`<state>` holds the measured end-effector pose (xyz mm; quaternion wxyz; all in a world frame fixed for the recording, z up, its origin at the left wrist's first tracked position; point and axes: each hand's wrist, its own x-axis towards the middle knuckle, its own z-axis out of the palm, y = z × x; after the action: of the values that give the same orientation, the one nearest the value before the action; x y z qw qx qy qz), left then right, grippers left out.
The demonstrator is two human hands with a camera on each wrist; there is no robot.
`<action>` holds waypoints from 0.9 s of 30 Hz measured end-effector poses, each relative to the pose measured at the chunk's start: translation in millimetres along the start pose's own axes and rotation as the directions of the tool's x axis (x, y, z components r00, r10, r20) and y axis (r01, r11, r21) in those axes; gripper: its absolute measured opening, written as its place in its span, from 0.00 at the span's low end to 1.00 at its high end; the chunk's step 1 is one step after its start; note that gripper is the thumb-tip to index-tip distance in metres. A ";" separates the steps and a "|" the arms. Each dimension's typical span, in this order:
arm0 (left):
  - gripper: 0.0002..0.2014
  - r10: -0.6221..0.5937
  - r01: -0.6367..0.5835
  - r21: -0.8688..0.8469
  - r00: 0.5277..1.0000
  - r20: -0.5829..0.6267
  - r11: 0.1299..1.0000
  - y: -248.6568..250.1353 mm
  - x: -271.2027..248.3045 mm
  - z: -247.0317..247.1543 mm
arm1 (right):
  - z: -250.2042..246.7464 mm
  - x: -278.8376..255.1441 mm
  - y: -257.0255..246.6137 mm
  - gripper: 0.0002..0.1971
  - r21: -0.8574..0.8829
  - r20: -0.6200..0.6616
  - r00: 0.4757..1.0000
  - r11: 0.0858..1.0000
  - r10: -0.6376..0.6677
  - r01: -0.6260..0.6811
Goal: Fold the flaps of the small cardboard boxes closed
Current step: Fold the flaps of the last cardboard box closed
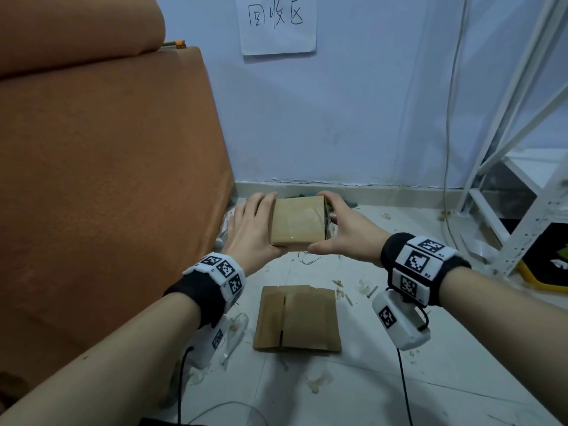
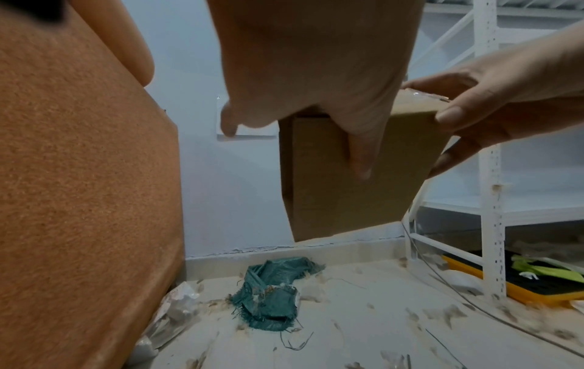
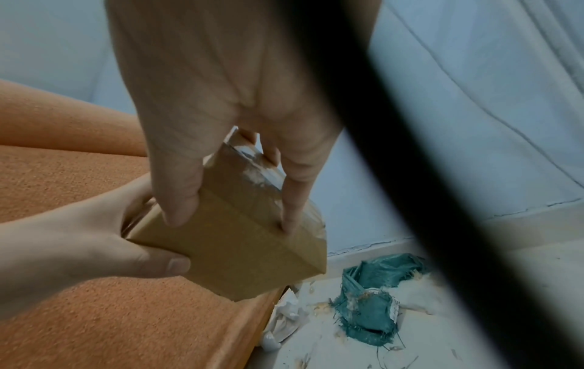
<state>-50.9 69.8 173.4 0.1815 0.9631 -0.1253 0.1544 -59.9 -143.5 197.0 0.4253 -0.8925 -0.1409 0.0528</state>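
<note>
A small brown cardboard box (image 1: 296,221) is held in the air in front of me, between both hands. My left hand (image 1: 250,227) grips its left side, thumb at the near edge and fingers along the far face. My right hand (image 1: 341,227) grips the right end, thumb at the near bottom corner, fingers over the taped end. From the left wrist, the box (image 2: 335,189) hangs below the palm. From the right wrist, the box (image 3: 240,239) shows clear tape on its end. A second cardboard box (image 1: 296,318) lies on the floor below, its flaps down with a slit between them.
An orange sofa (image 1: 101,179) stands close on the left. White metal shelving (image 1: 522,179) stands at the right, with a yellow-rimmed tray (image 2: 521,282) under it. A crumpled green bag (image 2: 271,292) and scraps litter the tiled floor near the wall. A paper sign (image 1: 278,24) hangs on the wall.
</note>
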 end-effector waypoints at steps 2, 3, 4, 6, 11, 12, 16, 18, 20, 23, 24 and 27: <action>0.50 0.015 -0.015 -0.023 1.000 0.007 1.000 0.8 -1.6 -2.7 | 1.0 -1.1 -2.9 0.53 0.026 0.014 1.000 0.999 -0.022 0.022; 0.49 0.020 -0.020 -0.007 1.000 -0.001 1.000 1.6 -2.9 -3.3 | 2.2 -0.8 -4.1 0.53 0.034 0.024 0.999 0.999 -0.028 0.027; 0.47 0.030 -0.030 0.025 1.000 -0.010 0.999 2.5 -4.3 -2.9 | 4.5 -0.1 -5.2 0.52 0.032 0.031 0.999 0.999 -0.024 0.023; 0.44 0.075 -0.072 0.093 0.997 -0.024 0.993 4.8 -6.8 -0.6 | 10.9 1.9 -7.3 0.50 0.015 0.018 1.000 1.000 0.012 -0.012; 0.39 0.190 -0.180 0.116 0.979 -0.075 0.977 11.7 -9.9 9.3 | 23.4 9.2 -7.5 0.40 0.043 -0.098 0.985 0.989 0.143 -0.140; 0.39 0.191 -0.180 0.117 0.978 -0.089 0.977 11.9 -9.9 10.6 | 24.2 10.8 -7.9 0.37 0.059 -0.114 0.982 0.987 0.153 -0.147; 0.40 0.195 -0.180 0.132 0.975 -0.110 0.975 13.0 -8.8 12.6 | 23.8 12.3 -9.5 0.28 0.087 -0.199 0.963 0.982 0.184 -0.170; 0.40 0.198 -0.184 0.126 0.974 -0.112 0.975 14.1 -8.8 13.4 | 22.4 11.1 -10.1 0.24 0.112 -0.227 0.954 0.978 0.196 -0.174; 0.40 0.197 -0.182 0.127 0.973 -0.120 0.975 14.6 -9.3 14.4 | 21.4 10.4 -11.4 0.22 0.122 -0.245 0.949 0.977 0.200 -0.175; 0.40 0.194 -0.176 0.138 0.971 -0.137 0.975 15.4 -9.1 15.6 | 20.2 10.9 -14.2 0.20 0.126 -0.258 0.942 0.974 0.214 -0.187; 0.39 0.193 -0.174 0.139 0.971 -0.141 0.975 16.0 -9.0 15.8 | 19.7 10.9 -15.0 0.19 0.125 -0.261 0.940 0.974 0.218 -0.191; 0.40 0.193 -0.171 0.150 0.970 -0.148 0.974 18.3 -8.4 16.3 | 18.0 11.0 -16.4 0.19 0.116 -0.278 0.935 0.974 0.221 -0.196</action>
<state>-60.0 48.6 161.7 0.1099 0.9419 -0.1872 0.2562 -56.6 -117.0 198.5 0.4715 -0.8812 0.0207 -0.0272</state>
